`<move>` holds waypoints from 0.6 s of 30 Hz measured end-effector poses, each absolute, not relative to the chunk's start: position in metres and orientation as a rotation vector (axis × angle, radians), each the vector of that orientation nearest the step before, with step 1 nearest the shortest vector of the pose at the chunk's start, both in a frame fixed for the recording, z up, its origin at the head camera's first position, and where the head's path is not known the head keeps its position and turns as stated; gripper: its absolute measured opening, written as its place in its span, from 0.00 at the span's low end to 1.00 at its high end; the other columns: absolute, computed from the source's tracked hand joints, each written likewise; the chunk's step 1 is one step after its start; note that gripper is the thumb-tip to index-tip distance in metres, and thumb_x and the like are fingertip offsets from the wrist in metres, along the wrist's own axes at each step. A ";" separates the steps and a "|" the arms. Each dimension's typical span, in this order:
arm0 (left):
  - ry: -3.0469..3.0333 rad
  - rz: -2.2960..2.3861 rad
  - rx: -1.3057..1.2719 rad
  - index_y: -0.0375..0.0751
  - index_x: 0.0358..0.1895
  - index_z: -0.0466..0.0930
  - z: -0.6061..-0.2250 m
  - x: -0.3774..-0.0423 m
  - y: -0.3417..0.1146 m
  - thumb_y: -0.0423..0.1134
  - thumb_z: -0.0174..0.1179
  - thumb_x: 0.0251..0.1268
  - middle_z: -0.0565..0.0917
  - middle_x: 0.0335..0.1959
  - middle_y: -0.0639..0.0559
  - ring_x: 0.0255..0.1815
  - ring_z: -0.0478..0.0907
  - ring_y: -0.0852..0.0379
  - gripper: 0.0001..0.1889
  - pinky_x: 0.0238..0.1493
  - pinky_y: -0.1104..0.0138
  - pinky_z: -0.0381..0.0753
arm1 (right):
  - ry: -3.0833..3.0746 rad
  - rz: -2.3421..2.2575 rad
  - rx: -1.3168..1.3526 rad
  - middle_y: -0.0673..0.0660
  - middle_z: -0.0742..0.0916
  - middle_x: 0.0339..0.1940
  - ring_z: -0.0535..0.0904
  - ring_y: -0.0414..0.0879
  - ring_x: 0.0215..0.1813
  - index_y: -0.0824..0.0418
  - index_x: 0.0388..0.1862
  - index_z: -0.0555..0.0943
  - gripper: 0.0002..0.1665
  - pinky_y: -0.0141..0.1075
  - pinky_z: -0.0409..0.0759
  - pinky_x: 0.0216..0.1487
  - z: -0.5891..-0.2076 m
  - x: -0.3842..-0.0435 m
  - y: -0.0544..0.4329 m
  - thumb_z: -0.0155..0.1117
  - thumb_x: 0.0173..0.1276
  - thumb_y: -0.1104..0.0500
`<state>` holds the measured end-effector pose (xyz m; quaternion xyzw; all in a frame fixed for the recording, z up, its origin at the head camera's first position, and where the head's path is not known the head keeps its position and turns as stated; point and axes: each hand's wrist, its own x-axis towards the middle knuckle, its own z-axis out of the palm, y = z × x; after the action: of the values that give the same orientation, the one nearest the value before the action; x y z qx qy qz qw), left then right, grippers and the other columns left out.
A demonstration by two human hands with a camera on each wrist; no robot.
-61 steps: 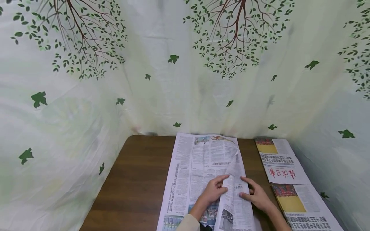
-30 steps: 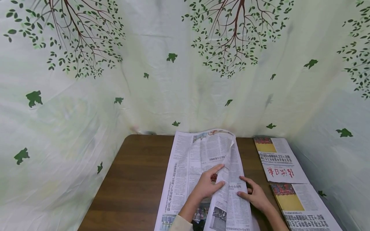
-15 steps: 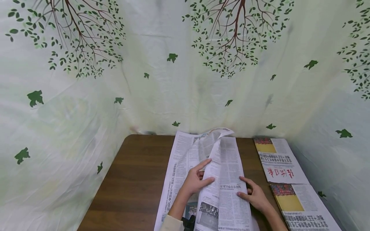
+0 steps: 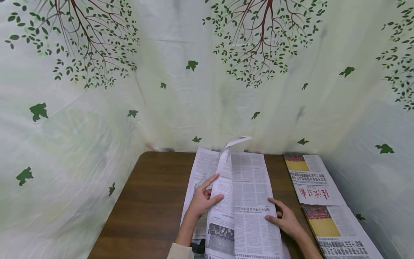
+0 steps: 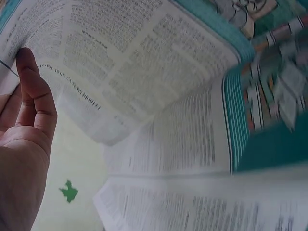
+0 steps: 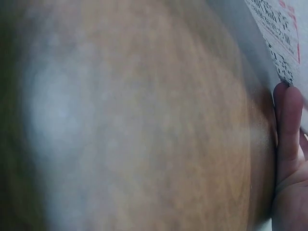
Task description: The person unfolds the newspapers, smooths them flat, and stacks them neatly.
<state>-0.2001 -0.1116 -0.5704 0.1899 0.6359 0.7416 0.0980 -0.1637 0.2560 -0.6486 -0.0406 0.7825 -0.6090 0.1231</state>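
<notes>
A newspaper [image 4: 253,190] lies spread on the brown table. My left hand [image 4: 202,199] holds a lifted page [image 4: 221,201] by its edge, thumb on the near face and fingers behind; the page stands curled up, its top corner bent over to the right. In the left wrist view the left hand [image 5: 33,110] is at the raised sheet's edge, over print and a teal picture. My right hand [image 4: 286,221] grips the newspaper's right edge, thumb on top. The right wrist view shows its fingers [image 6: 290,120] against the paper's edge.
Two folded newspapers with red-and-yellow pictures lie on the right, an upper one [image 4: 315,180] and a lower one [image 4: 343,230]. The wooden table [image 4: 152,201] extends to the left. Behind it hangs a pale curtain [image 4: 168,115] printed with leaves and branches.
My left hand has moved left, drawing the page over with it and uncovering more of the sheet beneath. The right hand has stayed at the right edge.
</notes>
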 end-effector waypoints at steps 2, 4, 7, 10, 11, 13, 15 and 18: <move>1.888 2.203 0.544 0.52 0.81 0.61 -0.571 -0.199 -0.118 0.28 0.68 0.66 0.82 0.57 0.28 0.46 0.89 0.54 0.42 0.42 0.60 0.89 | 2.280 -1.778 -0.137 0.75 0.86 0.54 0.90 0.49 0.38 0.66 0.81 0.58 0.50 0.41 0.88 0.35 -0.649 -0.164 0.256 0.74 0.67 0.61; 1.899 2.209 0.529 0.52 0.81 0.61 -0.571 -0.198 -0.124 0.28 0.68 0.65 0.83 0.56 0.28 0.46 0.89 0.54 0.42 0.42 0.60 0.89 | 2.280 -1.779 -0.155 0.76 0.86 0.53 0.90 0.50 0.38 0.66 0.81 0.57 0.50 0.42 0.88 0.34 -0.648 -0.163 0.256 0.74 0.67 0.61; 1.910 2.238 0.517 0.50 0.81 0.62 -0.570 -0.197 -0.132 0.27 0.68 0.65 0.83 0.55 0.27 0.46 0.89 0.54 0.42 0.42 0.60 0.89 | 2.284 -1.776 -0.162 0.76 0.87 0.52 0.90 0.50 0.38 0.67 0.81 0.57 0.50 0.42 0.88 0.34 -0.648 -0.163 0.256 0.74 0.67 0.61; 1.929 2.270 0.522 0.47 0.80 0.62 -0.569 -0.196 -0.139 0.24 0.67 0.64 0.82 0.55 0.24 0.45 0.89 0.54 0.42 0.41 0.60 0.90 | 2.291 -1.774 -0.143 0.74 0.88 0.50 0.90 0.50 0.37 0.67 0.81 0.58 0.50 0.41 0.88 0.34 -0.648 -0.163 0.256 0.74 0.67 0.61; 1.932 2.278 0.523 0.47 0.80 0.62 -0.568 -0.195 -0.141 0.24 0.67 0.64 0.82 0.55 0.24 0.45 0.89 0.54 0.42 0.41 0.60 0.90 | 2.296 -1.769 -0.140 0.74 0.88 0.51 0.90 0.49 0.37 0.67 0.81 0.58 0.50 0.41 0.88 0.34 -0.648 -0.163 0.256 0.74 0.67 0.61; 1.944 2.282 0.522 0.46 0.80 0.62 -0.568 -0.195 -0.145 0.24 0.67 0.64 0.82 0.54 0.24 0.44 0.89 0.54 0.42 0.40 0.60 0.90 | 2.302 -1.766 -0.121 0.74 0.87 0.51 0.90 0.49 0.36 0.65 0.81 0.59 0.49 0.41 0.87 0.34 -0.649 -0.164 0.256 0.74 0.66 0.61; 1.952 2.281 0.521 0.46 0.80 0.62 -0.569 -0.195 -0.149 0.24 0.67 0.64 0.82 0.53 0.24 0.44 0.89 0.55 0.42 0.39 0.60 0.90 | 2.305 -1.764 -0.104 0.74 0.87 0.52 0.90 0.49 0.37 0.64 0.81 0.60 0.49 0.41 0.87 0.34 -0.649 -0.164 0.256 0.75 0.66 0.61; 1.959 2.284 0.516 0.45 0.80 0.62 -0.571 -0.195 -0.155 0.24 0.67 0.64 0.83 0.52 0.23 0.43 0.89 0.55 0.42 0.39 0.61 0.90 | 2.302 -1.762 -0.087 0.75 0.86 0.53 0.90 0.51 0.37 0.63 0.81 0.60 0.50 0.41 0.87 0.34 -0.649 -0.165 0.256 0.75 0.66 0.61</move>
<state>-0.1950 -0.1552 -0.5706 0.1689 0.6411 0.7474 0.0442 -0.1650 0.2556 -0.6489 -0.0298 0.7880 -0.6030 0.1205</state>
